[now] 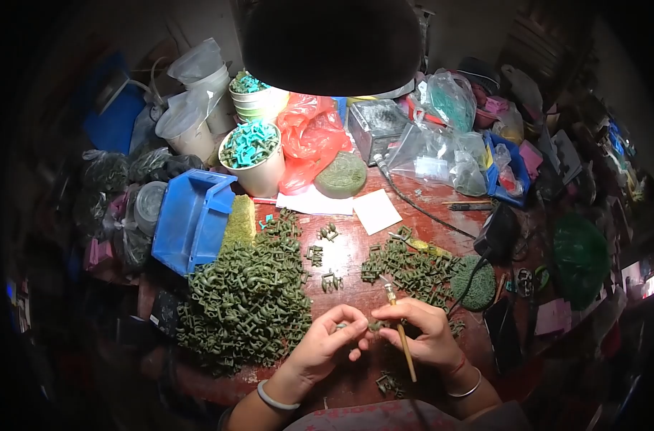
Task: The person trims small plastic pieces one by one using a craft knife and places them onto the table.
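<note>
My right hand (pixel 426 336) is closed around a slim tool with a tan, pen-like handle (pixel 407 355) and a narrow metal-looking end pointing away from me; its exact kind is unclear. My left hand (pixel 328 341) is closed in a pinch, its fingertips meeting a small dark green part (pixel 375 325) that sits between both hands. The part's shape is mostly hidden. To the left lies a large heap of similar green parts (pixel 244 305). A smaller pile (pixel 406 269) spreads beyond my right hand, and a few small clusters (pixel 332 281) lie between the two.
A tilted blue bin (pixel 190 223) borders the left heap. Behind stand a white bucket (pixel 258 172) of green and turquoise pieces, a red plastic bag (pixel 311 136) and a metal box (pixel 377 126). A black cable (pixel 427 208) crosses the red table; a round green pad (pixel 473 282) lies right.
</note>
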`<action>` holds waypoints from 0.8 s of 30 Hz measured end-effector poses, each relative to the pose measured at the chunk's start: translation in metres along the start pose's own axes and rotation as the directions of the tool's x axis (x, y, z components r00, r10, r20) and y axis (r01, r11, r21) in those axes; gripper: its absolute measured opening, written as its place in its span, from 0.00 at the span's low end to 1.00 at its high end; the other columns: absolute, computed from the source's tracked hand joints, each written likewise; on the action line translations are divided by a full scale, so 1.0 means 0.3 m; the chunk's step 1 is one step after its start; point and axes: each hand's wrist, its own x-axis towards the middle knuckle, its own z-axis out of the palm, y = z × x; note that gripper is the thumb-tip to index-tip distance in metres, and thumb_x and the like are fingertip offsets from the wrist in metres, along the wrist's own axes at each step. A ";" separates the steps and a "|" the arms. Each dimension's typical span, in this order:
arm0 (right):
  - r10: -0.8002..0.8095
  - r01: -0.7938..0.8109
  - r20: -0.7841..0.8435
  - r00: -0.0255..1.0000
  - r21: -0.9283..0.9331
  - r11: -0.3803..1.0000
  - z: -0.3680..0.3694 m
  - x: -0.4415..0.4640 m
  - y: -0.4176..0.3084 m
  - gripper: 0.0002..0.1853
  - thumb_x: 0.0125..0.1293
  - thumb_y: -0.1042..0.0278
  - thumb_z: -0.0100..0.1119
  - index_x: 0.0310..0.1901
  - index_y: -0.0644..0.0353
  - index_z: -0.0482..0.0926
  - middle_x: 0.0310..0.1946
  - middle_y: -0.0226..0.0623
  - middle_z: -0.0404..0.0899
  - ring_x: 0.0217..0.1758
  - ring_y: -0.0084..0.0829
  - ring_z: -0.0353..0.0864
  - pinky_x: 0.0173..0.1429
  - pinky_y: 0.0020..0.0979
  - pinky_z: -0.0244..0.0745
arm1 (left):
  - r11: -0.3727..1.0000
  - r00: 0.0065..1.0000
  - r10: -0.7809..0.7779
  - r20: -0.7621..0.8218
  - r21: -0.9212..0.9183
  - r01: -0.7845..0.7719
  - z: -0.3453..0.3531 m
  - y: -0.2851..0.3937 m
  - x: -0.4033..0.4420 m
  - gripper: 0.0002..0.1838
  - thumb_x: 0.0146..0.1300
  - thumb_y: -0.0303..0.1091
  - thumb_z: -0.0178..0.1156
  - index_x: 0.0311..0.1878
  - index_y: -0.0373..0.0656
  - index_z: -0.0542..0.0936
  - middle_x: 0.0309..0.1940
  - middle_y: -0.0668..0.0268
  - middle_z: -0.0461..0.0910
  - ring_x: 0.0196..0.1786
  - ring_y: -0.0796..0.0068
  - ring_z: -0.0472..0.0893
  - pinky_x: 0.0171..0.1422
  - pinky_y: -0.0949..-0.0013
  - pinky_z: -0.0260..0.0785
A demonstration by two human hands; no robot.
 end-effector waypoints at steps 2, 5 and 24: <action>0.038 -0.038 -0.012 0.999 0.015 0.999 -0.002 -0.002 -0.010 0.16 0.61 0.75 0.72 0.51 0.63 0.84 0.44 0.42 0.87 0.44 0.36 0.87 0.48 0.31 0.81 | 0.995 0.996 -0.085 0.030 -0.057 0.087 0.005 0.003 -0.001 0.07 0.75 0.32 0.60 0.50 0.41 0.76 0.38 0.65 0.82 0.38 0.79 0.82 0.33 0.77 0.72; 0.082 -0.079 -0.045 0.996 0.053 0.995 0.008 -0.001 -0.005 0.15 0.62 0.75 0.71 0.51 0.63 0.84 0.42 0.43 0.87 0.44 0.36 0.89 0.47 0.31 0.82 | 0.994 0.999 -0.038 -0.040 0.102 0.042 -0.009 0.003 -0.003 0.10 0.71 0.30 0.66 0.50 0.41 0.78 0.41 0.68 0.81 0.41 0.80 0.81 0.38 0.75 0.76; 0.185 0.008 -0.417 0.890 0.420 0.908 0.045 -0.021 -0.010 0.32 0.81 0.40 0.38 0.54 0.66 0.79 0.43 0.40 0.80 0.44 0.28 0.79 0.49 0.29 0.75 | 0.984 0.999 0.040 -0.022 0.173 -0.036 0.022 0.043 -0.024 0.17 0.65 0.22 0.65 0.57 0.38 0.78 0.40 0.66 0.80 0.37 0.79 0.80 0.37 0.75 0.73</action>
